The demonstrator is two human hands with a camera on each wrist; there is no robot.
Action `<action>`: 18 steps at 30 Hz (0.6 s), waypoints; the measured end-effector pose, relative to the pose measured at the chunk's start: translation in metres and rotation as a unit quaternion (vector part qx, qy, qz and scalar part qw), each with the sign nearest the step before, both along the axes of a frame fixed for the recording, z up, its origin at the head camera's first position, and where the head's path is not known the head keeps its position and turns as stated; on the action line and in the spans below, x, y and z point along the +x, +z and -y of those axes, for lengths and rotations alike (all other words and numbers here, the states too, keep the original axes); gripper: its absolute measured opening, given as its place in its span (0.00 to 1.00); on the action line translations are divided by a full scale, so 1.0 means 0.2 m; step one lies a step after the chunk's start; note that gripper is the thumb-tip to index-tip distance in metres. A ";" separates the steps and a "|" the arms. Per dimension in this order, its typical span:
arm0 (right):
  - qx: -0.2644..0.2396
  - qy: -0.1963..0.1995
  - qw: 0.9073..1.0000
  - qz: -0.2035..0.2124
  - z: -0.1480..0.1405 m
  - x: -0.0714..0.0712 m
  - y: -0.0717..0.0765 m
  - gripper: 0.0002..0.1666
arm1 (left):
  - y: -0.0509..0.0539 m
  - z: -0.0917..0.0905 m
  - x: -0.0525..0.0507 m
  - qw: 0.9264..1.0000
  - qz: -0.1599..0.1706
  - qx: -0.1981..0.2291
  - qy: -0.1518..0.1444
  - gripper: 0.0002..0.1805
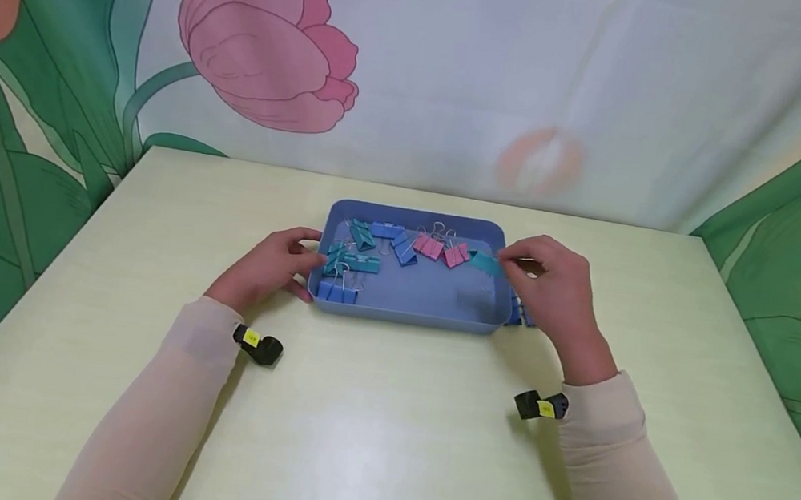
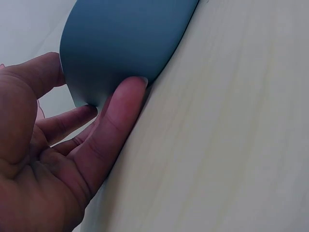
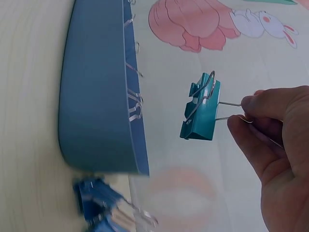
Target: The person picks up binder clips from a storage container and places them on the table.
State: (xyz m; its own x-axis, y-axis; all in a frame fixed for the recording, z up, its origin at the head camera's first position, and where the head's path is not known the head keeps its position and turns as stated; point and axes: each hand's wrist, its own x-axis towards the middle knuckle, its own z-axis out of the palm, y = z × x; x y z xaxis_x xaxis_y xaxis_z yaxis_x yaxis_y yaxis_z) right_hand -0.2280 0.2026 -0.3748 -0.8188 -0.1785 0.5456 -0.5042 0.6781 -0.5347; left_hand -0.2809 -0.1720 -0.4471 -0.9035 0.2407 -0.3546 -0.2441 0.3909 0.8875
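A blue rectangular tray (image 1: 409,315) on the table holds several binder clips in teal, blue and pink. At its left end my left hand (image 1: 272,266) grips the tray, fingers and thumb bent against the wall; the left wrist view shows fingertips (image 2: 131,94) touching it low down. My right hand (image 1: 549,284) is at the tray's right end and pinches a teal binder clip (image 3: 205,108) by one wire handle between thumb and forefinger. That clip hangs in the air. Pink binder clips (image 1: 430,246) lie in the tray close to it.
Just outside the tray's right end, blue binder clips (image 3: 99,198) lie on the table (image 1: 353,439), partly hidden by the right hand in the head view. A printed curtain (image 1: 445,85) with flowers hangs behind the table's far edge.
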 end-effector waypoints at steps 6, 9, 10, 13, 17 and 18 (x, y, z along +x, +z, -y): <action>0.013 -0.032 0.999 -0.007 -0.11 0.03 0.02 0.05 | 0.00 0.00 0.00 1.000 -0.004 0.000 0.000 0.35; 0.014 -0.053 0.999 0.005 -0.15 0.05 0.03 0.05 | 0.01 -0.01 0.00 1.000 -0.003 0.000 0.000 0.35; 0.013 -0.060 0.998 0.011 -0.17 0.06 0.03 0.05 | 0.00 -0.01 0.00 1.000 -0.003 0.000 0.000 0.35; 0.010 -0.082 0.996 0.026 -0.21 0.08 0.03 0.05 | 0.00 -0.01 0.00 1.000 -0.001 0.001 0.001 0.35; 0.012 -0.102 0.994 0.034 -0.25 0.10 0.03 0.05 | -0.01 0.00 0.00 1.000 0.001 0.001 0.002 0.35; 0.014 -0.104 0.994 0.035 -0.26 0.11 0.03 0.05 | -0.01 0.00 0.00 1.000 0.001 0.002 0.003 0.35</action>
State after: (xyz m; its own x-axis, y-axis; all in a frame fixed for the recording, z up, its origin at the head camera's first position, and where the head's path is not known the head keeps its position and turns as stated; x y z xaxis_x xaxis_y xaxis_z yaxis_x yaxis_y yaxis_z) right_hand -0.2067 0.2555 -0.3686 -0.8756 -0.0161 0.4828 -0.3138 0.7790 -0.5429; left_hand -0.2812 -0.1714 -0.4492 -0.9037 0.2374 -0.3563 -0.2487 0.3865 0.8881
